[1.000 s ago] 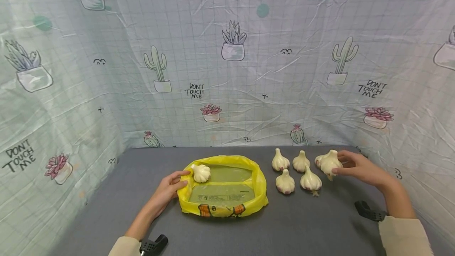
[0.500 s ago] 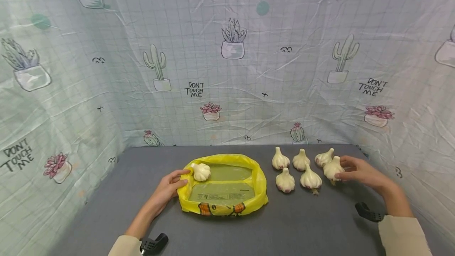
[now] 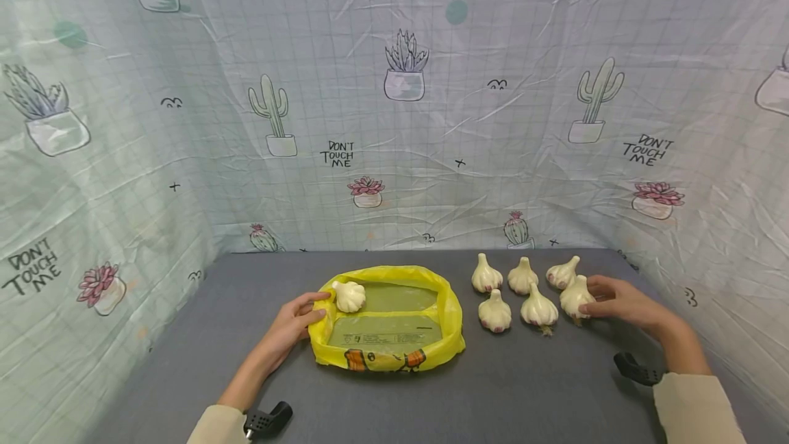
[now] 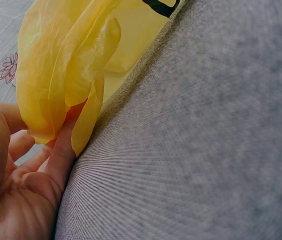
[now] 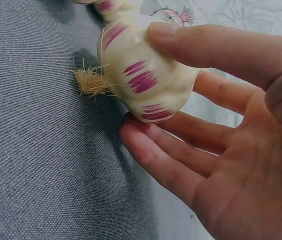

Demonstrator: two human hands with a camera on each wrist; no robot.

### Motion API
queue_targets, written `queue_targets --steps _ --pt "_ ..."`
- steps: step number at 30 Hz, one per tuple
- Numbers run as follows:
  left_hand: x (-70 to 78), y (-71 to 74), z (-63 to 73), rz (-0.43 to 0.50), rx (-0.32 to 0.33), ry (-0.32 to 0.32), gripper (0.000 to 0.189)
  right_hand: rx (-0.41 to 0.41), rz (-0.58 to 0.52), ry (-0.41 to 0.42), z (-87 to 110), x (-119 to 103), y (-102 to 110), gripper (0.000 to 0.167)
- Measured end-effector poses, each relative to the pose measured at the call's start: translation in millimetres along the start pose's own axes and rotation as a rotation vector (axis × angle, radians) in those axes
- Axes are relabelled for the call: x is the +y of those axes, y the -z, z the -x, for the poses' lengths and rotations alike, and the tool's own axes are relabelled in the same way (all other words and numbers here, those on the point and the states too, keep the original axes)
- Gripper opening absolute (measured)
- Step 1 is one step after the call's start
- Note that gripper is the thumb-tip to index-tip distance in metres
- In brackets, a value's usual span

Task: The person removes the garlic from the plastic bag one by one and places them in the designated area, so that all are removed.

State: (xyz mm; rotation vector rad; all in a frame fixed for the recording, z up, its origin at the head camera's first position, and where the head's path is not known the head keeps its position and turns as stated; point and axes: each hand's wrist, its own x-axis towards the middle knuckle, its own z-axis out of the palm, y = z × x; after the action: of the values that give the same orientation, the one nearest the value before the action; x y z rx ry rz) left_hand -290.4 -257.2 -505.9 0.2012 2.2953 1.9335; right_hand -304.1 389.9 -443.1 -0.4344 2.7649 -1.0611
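A yellow plastic bag (image 3: 452,324) lies with its mouth spread wide, and one garlic bulb (image 3: 350,297) sits inside by its left rim. My left hand (image 3: 288,326) grips the bag's left edge. In the left wrist view, the yellow film (image 4: 56,75) bunches between thumb and fingers. At the right, my right hand (image 3: 625,303) holds a garlic bulb (image 3: 575,297) between thumb and fingers, low at the end of the near row. The right wrist view shows this bulb (image 5: 141,82) with purple streaks and a tuft of roots close to the cloth.
Several more garlic bulbs stand in two rows right of the bag, among them a back-right bulb (image 3: 562,273) and a front-middle bulb (image 3: 539,310). Grey cloth (image 3: 493,396) covers the table. A printed curtain (image 3: 407,136) encloses the back and sides.
My right hand has brought its garlic bulb toward me and down, from in front of the back-right bulb to the near row's end. The left hand keeps its hold on the bag.
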Motion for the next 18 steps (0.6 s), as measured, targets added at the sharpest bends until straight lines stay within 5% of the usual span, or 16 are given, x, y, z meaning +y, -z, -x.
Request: queue_targets --steps 18 --pt "1.4 -1.0 2.1 0.012 0.001 0.004 0.050 -0.044 -0.003 -0.013 -0.1 -1.5 1.6 0.072"
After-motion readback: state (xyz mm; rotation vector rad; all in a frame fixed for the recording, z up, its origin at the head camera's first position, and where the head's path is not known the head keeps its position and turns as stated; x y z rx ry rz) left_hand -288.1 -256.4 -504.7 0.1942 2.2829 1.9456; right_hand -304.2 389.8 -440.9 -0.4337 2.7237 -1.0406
